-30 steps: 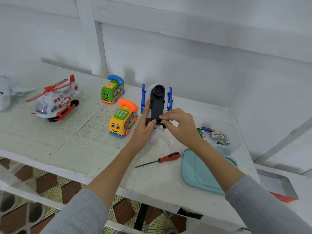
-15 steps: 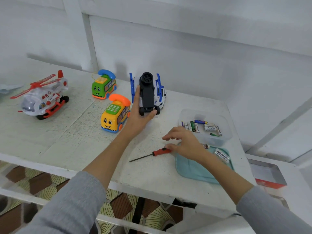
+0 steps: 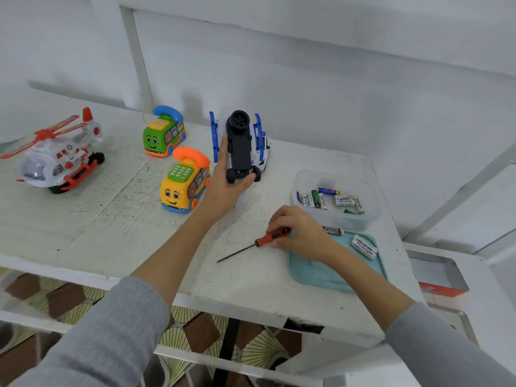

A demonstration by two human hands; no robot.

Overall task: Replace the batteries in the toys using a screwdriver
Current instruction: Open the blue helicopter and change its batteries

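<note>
Red-handled screwdriver (image 3: 272, 236) lies on the surface (image 3: 117, 219), right hand (image 3: 300, 233) pinching its grip, while the left hand (image 3: 227, 188) clasps the upturned toy (image 3: 239, 148): likely next, lift the tip to the battery-cover screw.

Table (image 3: 97, 241): helicopter (image 3: 60, 159) at far left. Two bus phones right of it, the rear bus (image 3: 163, 135) behind and slightly left of the front bus (image 3: 184, 182). Upturned toy (image 3: 240, 148) right of the buses, near the wall, held in the left hand (image 3: 226, 188), underside facing the camera. Tub (image 3: 368, 208) at right rear, loose batteries (image 3: 329, 199) inside. Lid (image 3: 321, 275) directly in front of the tub, two cells (image 3: 363, 247) on its far end, one at its rear edge beside the tub. Screwdriver (image 3: 251, 245) on the table left of the lid, in front of the toy, its handle under the right hand (image 3: 298, 233), its tip pointing left and forward. Tray (image 3: 438, 275) off the table's right end.
</note>
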